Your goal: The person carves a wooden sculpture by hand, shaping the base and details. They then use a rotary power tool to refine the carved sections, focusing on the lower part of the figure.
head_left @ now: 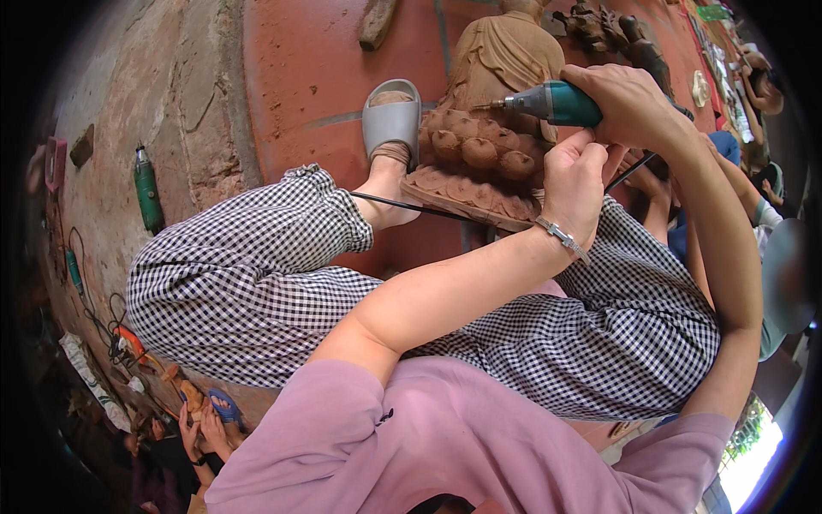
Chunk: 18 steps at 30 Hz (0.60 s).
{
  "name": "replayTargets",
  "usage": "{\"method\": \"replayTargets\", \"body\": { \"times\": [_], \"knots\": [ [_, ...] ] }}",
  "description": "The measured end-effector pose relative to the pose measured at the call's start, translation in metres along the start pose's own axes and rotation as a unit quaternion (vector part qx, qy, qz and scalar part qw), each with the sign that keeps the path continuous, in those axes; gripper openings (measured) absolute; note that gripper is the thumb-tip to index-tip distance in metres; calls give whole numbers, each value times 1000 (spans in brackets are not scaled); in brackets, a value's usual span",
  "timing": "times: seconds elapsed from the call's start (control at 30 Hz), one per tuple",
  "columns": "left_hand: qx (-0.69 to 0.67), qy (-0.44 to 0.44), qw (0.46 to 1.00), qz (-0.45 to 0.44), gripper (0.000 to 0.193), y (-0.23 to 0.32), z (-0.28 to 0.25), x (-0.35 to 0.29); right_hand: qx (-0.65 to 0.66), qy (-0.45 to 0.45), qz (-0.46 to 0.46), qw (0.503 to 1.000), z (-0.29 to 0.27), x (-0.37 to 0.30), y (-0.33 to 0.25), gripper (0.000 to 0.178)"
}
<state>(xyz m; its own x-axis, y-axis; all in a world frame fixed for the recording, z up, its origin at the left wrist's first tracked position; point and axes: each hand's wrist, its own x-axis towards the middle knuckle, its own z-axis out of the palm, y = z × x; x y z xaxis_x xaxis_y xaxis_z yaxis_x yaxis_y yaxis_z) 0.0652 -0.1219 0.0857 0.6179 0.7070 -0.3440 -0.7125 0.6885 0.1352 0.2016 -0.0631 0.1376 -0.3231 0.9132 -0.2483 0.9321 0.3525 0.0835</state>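
Note:
A green rotary carving tool (572, 104) is gripped in my right hand (629, 103), its thin metal bit pointing left over a brown carved statue (505, 56). The statue has a draped robe and a base of rounded knobs (479, 152) above a petal-like carved rim. The bit's tip shows close to the lower robe; whether it touches cannot be told. Just below the tool, my left hand (578, 176), with a bracelet at the wrist, is closed with thumb and fingers pressed together. What they hold, if anything, is hidden. A black cord (411, 206) runs behind that hand.
My foot in a grey sandal (391, 120) stands left of the statue. A wood block (377, 23) and a second green power tool (147, 190) lie on the floor. Dark carved wood (612, 34) sits behind the statue. Other people's hands (205, 431) show lower left; more people sit at right.

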Motion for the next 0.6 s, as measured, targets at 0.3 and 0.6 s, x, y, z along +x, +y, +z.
{"method": "replayTargets", "body": {
  "times": [0.3,0.6],
  "knots": [
    [-5,-6,1000,-8,21,0,2,-4,-5,-87,41,995,-10,1,-6,70],
    [44,-47,997,-41,27,-11,-1,-6,48,-169,87,981,-13,-12,6,76]
  ]
}}
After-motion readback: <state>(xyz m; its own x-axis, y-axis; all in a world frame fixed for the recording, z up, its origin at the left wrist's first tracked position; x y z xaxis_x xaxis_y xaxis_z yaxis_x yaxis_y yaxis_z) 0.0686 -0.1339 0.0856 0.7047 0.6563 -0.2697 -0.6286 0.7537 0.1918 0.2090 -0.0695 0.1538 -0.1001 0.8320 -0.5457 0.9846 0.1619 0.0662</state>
